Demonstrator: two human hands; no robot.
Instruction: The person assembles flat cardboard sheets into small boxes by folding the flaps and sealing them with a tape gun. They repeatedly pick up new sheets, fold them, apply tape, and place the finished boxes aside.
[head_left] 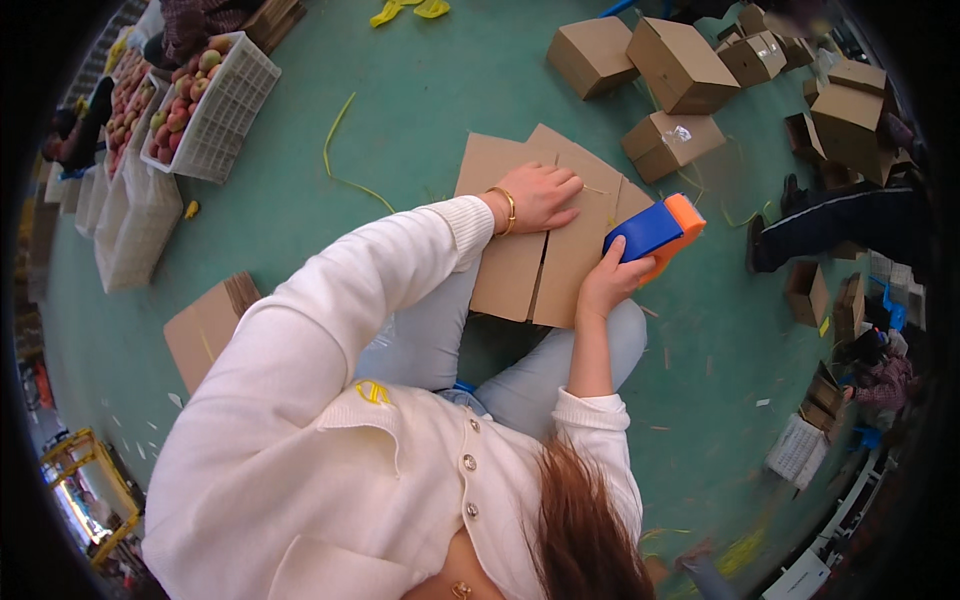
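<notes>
A brown cardboard box (500,275) rests in front of my knees, its flaps folded in and meeting along a dark narrow gap. My left hand (540,197), a gold bangle at the wrist, lies on the top of the box with its fingers stretched over the flap. In my right hand (610,280) is a blue and orange tape dispenser (645,230), held over the right side of the box with my fingers wrapped round it. The underside of the dispenser is hidden, so I cannot tell whether it touches the cardboard.
White plastic crates (235,100) of apples stand at the upper left. Several cardboard boxes (680,65) sit at the upper right. Folded flat cardboard (205,325) lies to my left. A yellow strap (330,150) crosses the green floor. Another person's dark-trousered leg (840,225) reaches in from the right.
</notes>
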